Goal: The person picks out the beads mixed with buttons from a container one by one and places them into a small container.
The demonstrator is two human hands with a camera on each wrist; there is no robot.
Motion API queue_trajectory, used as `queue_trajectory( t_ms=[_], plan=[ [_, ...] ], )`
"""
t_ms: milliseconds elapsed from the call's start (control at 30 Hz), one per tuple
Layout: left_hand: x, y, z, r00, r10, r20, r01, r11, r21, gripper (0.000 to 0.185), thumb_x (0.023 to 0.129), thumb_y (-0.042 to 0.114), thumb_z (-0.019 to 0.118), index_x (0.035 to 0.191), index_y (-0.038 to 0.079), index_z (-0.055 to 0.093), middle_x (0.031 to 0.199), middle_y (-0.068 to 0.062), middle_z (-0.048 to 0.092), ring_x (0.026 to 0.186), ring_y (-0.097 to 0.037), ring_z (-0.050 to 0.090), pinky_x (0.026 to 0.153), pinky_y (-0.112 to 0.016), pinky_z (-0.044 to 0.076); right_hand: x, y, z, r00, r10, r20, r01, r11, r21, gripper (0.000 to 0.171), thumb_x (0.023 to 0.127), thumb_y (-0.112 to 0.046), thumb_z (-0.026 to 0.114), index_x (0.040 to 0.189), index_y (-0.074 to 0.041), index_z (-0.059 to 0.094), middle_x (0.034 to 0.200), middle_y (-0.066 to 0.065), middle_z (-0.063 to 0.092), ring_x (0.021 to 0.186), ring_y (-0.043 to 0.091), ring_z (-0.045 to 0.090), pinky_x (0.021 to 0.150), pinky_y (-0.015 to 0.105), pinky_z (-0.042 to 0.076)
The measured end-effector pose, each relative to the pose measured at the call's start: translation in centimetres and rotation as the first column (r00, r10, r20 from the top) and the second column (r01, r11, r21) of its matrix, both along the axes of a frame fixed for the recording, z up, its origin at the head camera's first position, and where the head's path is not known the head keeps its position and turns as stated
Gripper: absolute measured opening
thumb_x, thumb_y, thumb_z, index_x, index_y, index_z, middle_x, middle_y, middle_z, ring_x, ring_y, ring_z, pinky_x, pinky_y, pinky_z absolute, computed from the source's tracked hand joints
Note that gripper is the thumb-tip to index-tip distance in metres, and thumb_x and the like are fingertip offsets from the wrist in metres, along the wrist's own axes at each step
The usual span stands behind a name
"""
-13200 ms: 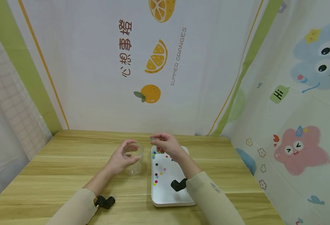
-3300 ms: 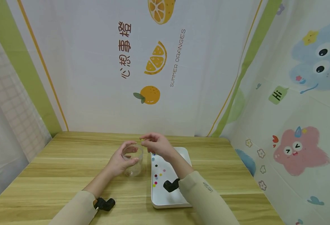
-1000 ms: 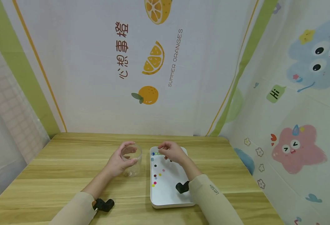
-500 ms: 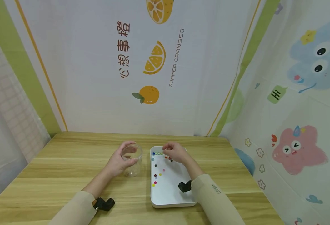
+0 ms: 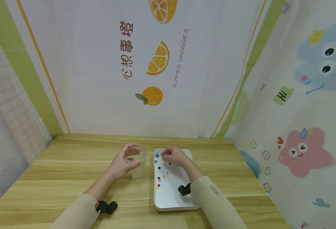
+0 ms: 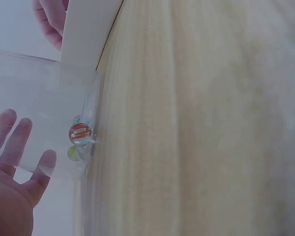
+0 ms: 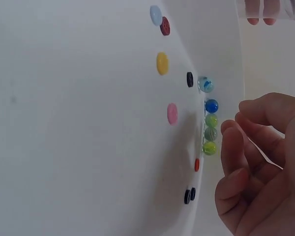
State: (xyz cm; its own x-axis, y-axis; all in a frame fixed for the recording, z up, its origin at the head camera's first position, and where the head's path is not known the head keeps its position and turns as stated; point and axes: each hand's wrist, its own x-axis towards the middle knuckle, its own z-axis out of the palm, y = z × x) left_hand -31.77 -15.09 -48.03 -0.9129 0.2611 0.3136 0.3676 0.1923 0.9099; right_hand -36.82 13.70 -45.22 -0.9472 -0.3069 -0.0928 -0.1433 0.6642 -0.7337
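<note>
I'm gripping the clear jar (image 5: pixel 137 172) with my left hand (image 5: pixel 123 164), fingers curling round it. My right hand (image 5: pixel 176 156) is hovering near marbles (image 7: pixel 211 105) in the white tray (image 5: pixel 172 199), fingertips slightly parted.

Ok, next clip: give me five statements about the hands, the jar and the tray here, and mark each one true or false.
1. The left hand holds the clear jar. True.
2. There is nothing inside the jar. False: several marbles lie at its bottom, one with orange stripes.
3. The right hand is over the white tray. True.
4. The dark blue marble is outside the tray. False: it is inside, next to a green marble along the tray's edge.
5. A pink button lies in the tray. True.
</note>
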Motion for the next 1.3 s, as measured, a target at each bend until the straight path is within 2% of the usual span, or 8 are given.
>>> queue_trajectory(
  t_ms=[200, 367, 500, 667, 967, 1300],
  plan=[
    [-0.1, 0.0, 0.0, 1.0, -0.006, -0.009, 0.006, 1.0, 0.0, 0.071, 0.095, 0.008, 0.083, 0.156, 0.003, 0.046, 0.147, -0.032, 0.063, 0.138, -0.047, 0.061, 0.111, -0.063, 0.047, -0.2, -1.1, -0.2, 0.999, 0.04, -0.014, -0.039, 0.997, 0.06, 0.014, 0.098, -0.016, 0.078, 0.11, -0.009, 0.078, 0.088, -0.001, 0.07, 0.066, 0.013, 0.061, 0.066, 0.026, 0.05],
    [-0.2, 0.0, -0.2, 1.0, -0.01, -0.016, 0.01, 1.0, 0.009, 0.07, 0.096, 0.008, 0.083, 0.155, 0.004, 0.047, 0.147, -0.032, 0.063, 0.137, -0.047, 0.061, 0.11, -0.06, 0.048, -0.3, -2.0, -0.3, 0.999, 0.049, -0.022, -0.046, 0.99, 0.134, 0.014, 0.096, -0.016, 0.08, 0.109, -0.01, 0.078, 0.085, -0.003, 0.068, 0.065, 0.012, 0.059, 0.067, 0.026, 0.047],
    [-0.1, 0.0, -0.2, 1.0, -0.006, -0.011, 0.006, 1.0, 0.003, 0.071, 0.096, 0.009, 0.083, 0.156, 0.004, 0.046, 0.147, -0.03, 0.064, 0.138, -0.046, 0.061, 0.111, -0.062, 0.048, -0.2, -2.6, -0.1, 0.997, 0.065, -0.028, -0.059, 0.983, 0.173, 0.015, 0.095, -0.015, 0.081, 0.108, -0.008, 0.078, 0.082, -0.003, 0.068, 0.063, 0.011, 0.058, 0.065, 0.025, 0.046],
    [-0.1, -0.1, -0.1, 1.0, -0.009, -0.006, 0.009, 1.0, 0.0, 0.072, 0.097, 0.011, 0.082, 0.157, 0.004, 0.045, 0.147, -0.027, 0.065, 0.138, -0.045, 0.061, 0.112, -0.063, 0.047, -0.1, -3.2, -0.1, 0.997, 0.062, -0.04, -0.052, 0.974, 0.222, 0.012, 0.093, -0.015, 0.081, 0.103, -0.011, 0.077, 0.082, -0.003, 0.069, 0.064, 0.012, 0.059, 0.064, 0.026, 0.047],
    [0.0, 0.0, 0.0, 1.0, -0.012, -0.007, 0.012, 1.0, 0.002, 0.07, 0.097, 0.01, 0.082, 0.156, 0.005, 0.045, 0.148, -0.033, 0.062, 0.138, -0.046, 0.061, 0.112, -0.064, 0.047, 0.0, -4.0, -0.1, 0.992, 0.074, -0.104, -0.035, 0.941, 0.337, 0.005, 0.095, -0.014, 0.079, 0.1, -0.015, 0.078, 0.086, -0.004, 0.072, 0.077, 0.013, 0.06, 0.075, 0.032, 0.05],
    [0.0, 0.0, -0.1, 1.0, 0.002, -0.002, -0.002, 1.0, -0.007, 0.071, 0.096, 0.011, 0.083, 0.156, 0.005, 0.046, 0.147, -0.03, 0.064, 0.137, -0.045, 0.062, 0.111, -0.062, 0.049, 0.3, -3.5, -0.2, 0.993, 0.05, -0.11, -0.011, 0.945, 0.326, 0.004, 0.097, -0.016, 0.078, 0.101, -0.016, 0.078, 0.09, -0.004, 0.072, 0.083, 0.015, 0.061, 0.08, 0.035, 0.05]
  ],
)
